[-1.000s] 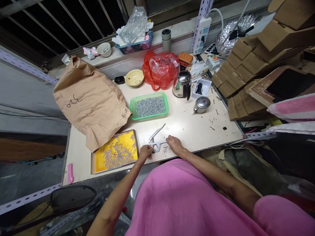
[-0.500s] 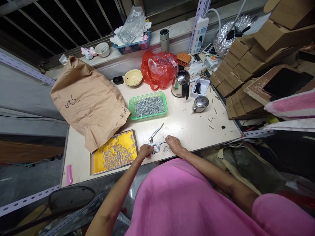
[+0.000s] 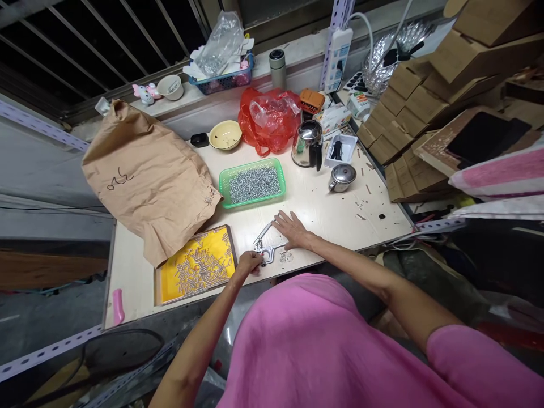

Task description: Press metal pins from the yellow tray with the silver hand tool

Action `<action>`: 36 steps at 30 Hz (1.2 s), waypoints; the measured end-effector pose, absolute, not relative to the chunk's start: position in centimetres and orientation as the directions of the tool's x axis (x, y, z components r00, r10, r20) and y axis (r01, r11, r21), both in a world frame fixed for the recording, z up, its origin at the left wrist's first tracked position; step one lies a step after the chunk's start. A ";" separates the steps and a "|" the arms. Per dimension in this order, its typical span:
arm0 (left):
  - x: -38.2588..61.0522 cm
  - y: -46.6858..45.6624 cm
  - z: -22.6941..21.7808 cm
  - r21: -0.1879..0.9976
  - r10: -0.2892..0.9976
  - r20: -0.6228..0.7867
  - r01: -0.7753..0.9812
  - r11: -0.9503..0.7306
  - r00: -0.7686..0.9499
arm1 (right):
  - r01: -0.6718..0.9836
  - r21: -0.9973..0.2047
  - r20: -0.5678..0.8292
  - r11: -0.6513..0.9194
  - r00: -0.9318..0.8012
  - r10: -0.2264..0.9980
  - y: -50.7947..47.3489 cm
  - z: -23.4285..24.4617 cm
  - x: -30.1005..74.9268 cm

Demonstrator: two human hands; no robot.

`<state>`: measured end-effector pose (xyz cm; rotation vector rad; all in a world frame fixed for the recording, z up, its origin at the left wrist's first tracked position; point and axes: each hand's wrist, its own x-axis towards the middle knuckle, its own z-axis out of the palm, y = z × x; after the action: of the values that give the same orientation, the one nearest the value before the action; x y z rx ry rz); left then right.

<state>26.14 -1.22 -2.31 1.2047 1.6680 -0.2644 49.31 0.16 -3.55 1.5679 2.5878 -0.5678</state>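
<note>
A silver metal hand tool (image 3: 269, 254) with a C-shaped frame and a long raised lever (image 3: 264, 231) lies near the front edge of the table. At the tool's left end is my left hand (image 3: 249, 263), its fingers pinched together; what they hold is hidden. My right hand (image 3: 293, 231) reaches over the lever's far end with fingers spread, and whether it touches the lever is hard to tell. Small metal bits (image 3: 286, 256) lie below the tool's right arm. To the left, a yellow-lined tray (image 3: 168, 283) bears many small metal pins.
Behind the tool stands a green basket (image 3: 284, 187) full of small metal pieces. A large brown paper bag (image 3: 148, 175) leans over the tray. Farther back are a red plastic bag (image 3: 259, 127), a kettle (image 3: 304, 144) and a lidded steel cup (image 3: 342, 177). Cardboard boxes (image 3: 408, 122) are stacked at right.
My right hand has moved from the tool's right arm up to the end of the lever, and its fingers have spread. My left hand stays at the tool's left end.
</note>
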 end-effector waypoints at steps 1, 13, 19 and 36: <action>26.2 -1.2 -2.2 0.352 0.578 -0.816 0.798 0.488 0.007 | 0.862 -0.276 -0.246 0.425 -0.490 0.836 0.4 -3.5 49.5; 26.6 -1.5 -1.6 0.341 0.572 -0.819 0.764 0.547 -0.044 | 0.851 -0.284 -0.259 0.441 -0.511 0.820 1.7 -1.7 49.5; 26.1 -2.2 -1.7 0.397 0.581 -0.814 0.714 0.577 -0.017 | 0.859 -0.275 -0.291 0.431 -0.502 0.815 1.8 -1.5 49.1; 33.8 -0.6 -1.7 0.150 0.806 -0.279 0.853 -0.500 0.522 | 0.881 -0.257 -0.239 0.398 -0.457 0.857 -0.4 -2.3 48.7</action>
<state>33.78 -0.63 -1.73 2.4966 1.3940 -0.2503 48.67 -0.36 -2.30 1.5993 2.5691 -0.5387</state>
